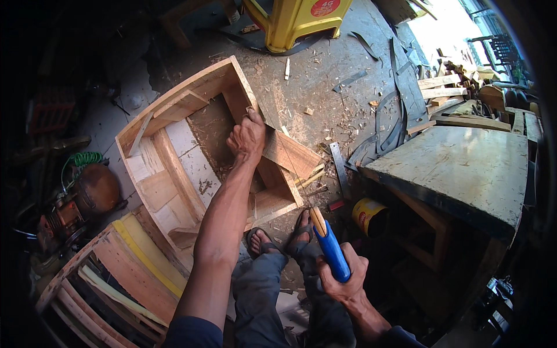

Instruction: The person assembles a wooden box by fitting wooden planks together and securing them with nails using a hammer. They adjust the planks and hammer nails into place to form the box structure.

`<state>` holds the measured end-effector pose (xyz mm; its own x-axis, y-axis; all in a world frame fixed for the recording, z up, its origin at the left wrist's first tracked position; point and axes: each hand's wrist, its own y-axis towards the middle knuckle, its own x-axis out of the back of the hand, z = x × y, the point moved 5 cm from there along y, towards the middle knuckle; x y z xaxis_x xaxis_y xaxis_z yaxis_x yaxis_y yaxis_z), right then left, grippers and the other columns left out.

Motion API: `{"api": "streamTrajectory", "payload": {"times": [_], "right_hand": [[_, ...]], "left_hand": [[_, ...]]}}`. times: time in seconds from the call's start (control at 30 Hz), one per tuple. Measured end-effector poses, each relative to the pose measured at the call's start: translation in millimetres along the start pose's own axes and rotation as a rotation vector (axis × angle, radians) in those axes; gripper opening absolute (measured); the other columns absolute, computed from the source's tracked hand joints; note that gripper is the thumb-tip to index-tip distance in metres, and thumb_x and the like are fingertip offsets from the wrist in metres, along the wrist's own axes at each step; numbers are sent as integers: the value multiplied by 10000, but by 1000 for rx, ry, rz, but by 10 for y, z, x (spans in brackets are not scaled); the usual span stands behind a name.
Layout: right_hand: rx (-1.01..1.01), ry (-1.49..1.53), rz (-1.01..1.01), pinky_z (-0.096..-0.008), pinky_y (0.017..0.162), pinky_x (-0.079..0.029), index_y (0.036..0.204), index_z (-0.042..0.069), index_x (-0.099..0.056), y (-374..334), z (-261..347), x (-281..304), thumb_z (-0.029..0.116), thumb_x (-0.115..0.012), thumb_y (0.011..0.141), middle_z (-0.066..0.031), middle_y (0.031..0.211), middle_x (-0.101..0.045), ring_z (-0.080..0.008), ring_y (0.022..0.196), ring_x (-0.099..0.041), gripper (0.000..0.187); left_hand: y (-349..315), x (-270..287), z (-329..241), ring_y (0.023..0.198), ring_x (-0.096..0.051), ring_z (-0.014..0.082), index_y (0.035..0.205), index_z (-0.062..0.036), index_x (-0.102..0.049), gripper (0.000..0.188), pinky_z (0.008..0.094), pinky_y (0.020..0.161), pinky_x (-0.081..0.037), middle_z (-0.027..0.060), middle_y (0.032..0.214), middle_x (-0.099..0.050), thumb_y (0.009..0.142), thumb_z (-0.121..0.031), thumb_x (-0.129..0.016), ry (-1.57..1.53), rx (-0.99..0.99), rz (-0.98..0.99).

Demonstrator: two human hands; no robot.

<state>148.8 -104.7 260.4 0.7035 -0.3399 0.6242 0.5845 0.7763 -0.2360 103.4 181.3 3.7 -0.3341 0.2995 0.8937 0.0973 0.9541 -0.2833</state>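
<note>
A curved wooden frame [168,95], open in the middle, lies on the floor in front of me to the left. My left hand [248,138] is closed over the edge of its right side. Just right of that hand, a short wooden board [292,153] sticks out past the frame. My right hand [343,274] is wrapped round the blue and wooden handle [332,250] of what looks like a handsaw. Its thin blade appears nearly edge-on, running up toward the board. Whether the blade touches the wood I cannot tell.
My sandalled feet [264,240] stand below the frame. A worktable [458,174] is at right, with a yellow tin [369,216] beside it. A metal ruler [340,169], dark strips and wood chips lie on the floor. A yellow stool [301,26] stands ahead; a compressor [96,188] is left.
</note>
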Motion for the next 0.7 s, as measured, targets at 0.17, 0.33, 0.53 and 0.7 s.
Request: {"api": "streamTrajectory", "payload": {"times": [0.17, 0.33, 0.53, 0.7], "right_hand": [[186, -168, 11, -292, 364, -355, 666, 66, -570, -50, 145, 22, -7, -745, 659, -45, 660, -422, -162, 393, -468, 189], [157, -163, 67, -271, 343, -322, 626, 97, -556, -33, 295, 204, -21, -710, 615, -28, 661, -415, -146, 395, -423, 195], [-138, 37, 67, -303, 420, -435, 731, 9, -603, 233, 98, 58, 6, -701, 698, -89, 596, -511, -207, 415, -570, 104], [-100, 68, 19, -316, 439, -421, 711, 9, -550, 25, 108, 159, 38, -699, 732, -120, 603, -525, -186, 409, -539, 153]], "left_hand": [[62, -68, 35, 843, -724, 448, 807, -71, -763, 591, 564, 791, -576, 233, 826, -734, 1032, -466, -386, 40, -17, -70], [41, -27, 105, 798, -731, 426, 831, -74, -777, 579, 551, 757, -584, 208, 773, -732, 1027, -461, -393, 77, -18, -75], [8, -126, 104, 673, -726, 392, 673, -103, -748, 539, 521, 637, -591, 185, 664, -704, 1004, -432, -479, 124, -73, -252], [44, -159, 75, 605, -711, 377, 597, -98, -709, 534, 519, 571, -581, 179, 603, -678, 984, -420, -530, 73, -81, -367]]}}
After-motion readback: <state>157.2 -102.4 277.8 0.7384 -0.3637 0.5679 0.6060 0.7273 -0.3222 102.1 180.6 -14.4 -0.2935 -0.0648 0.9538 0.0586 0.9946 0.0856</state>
